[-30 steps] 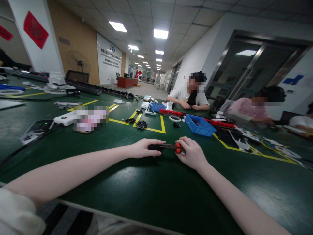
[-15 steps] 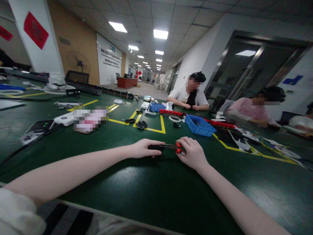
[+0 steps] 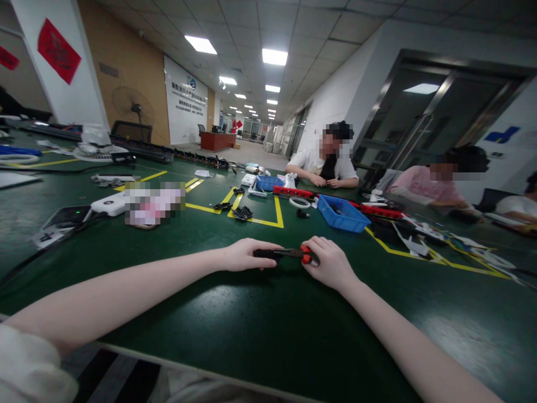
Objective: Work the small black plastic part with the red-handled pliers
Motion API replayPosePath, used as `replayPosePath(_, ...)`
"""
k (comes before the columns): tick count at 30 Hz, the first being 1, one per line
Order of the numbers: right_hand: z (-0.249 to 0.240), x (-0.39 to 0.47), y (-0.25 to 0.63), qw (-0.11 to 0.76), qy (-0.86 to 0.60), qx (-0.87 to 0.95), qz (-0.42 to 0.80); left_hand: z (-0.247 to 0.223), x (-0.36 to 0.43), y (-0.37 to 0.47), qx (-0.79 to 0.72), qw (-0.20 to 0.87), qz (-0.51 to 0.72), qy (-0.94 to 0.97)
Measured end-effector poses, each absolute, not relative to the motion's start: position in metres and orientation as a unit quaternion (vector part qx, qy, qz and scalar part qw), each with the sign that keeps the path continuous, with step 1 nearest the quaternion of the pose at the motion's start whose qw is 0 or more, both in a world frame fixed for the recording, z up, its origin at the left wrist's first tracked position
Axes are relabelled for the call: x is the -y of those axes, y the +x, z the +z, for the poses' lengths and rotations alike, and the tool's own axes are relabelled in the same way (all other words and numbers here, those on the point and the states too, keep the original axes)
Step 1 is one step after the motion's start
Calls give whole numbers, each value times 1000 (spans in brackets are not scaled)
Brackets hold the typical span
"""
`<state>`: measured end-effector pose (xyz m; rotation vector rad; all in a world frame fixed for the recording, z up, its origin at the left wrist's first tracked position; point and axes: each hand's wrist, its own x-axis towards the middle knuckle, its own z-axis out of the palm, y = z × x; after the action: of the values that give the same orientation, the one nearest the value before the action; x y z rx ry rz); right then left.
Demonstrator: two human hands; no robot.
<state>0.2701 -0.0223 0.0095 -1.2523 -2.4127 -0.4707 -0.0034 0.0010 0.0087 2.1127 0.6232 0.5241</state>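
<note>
Dark green, smooth, glossy surface [image 3: 188,330], ceiling glare pooled near its front edge. Yellow tape [image 3: 279,212] marks straight-sided outlines on it. Room beyond: long, tiled ceiling, rectangular lights in a receding row, one reddish box-shaped desk [image 3: 217,141], one round wire fan [image 3: 136,107] at a tan wall.

Counts: two red paper diamonds on the left (one cut by the frame); two open blue plastic bins, the nearer one [image 3: 343,214] ribbed and boxy, the farther one [image 3: 269,183] smaller; three little clusters of black parts [image 3: 242,212] in or beside the taped area; one white ring [image 3: 300,202]; three people on the right, one in a white top [image 3: 348,168], one in pink [image 3: 432,182], one partly out of frame.

Centre, above the surface: left hand [image 3: 242,255] closed around a dark, elongated piece [image 3: 264,254] (material too dim to tell). Right hand [image 3: 329,262] grips the red handles of slim metal-nosed pliers [image 3: 307,254]; their nose points at the dark piece and reaches its end. Whether the nose bites on it, cannot tell.

Left side: white rounded plastic device [image 3: 111,203] beside a pixelated pink item [image 3: 153,210].
</note>
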Motion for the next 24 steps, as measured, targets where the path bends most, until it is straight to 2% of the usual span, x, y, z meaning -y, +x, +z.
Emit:
replayPosePath(16,11,23,269,187,-444,861,-162,2,-5,-3,-222,364,243,871)
replayPosePath(24,12,23,269,166,-435,875,-133,4,-4,-5,-225,341,209,889)
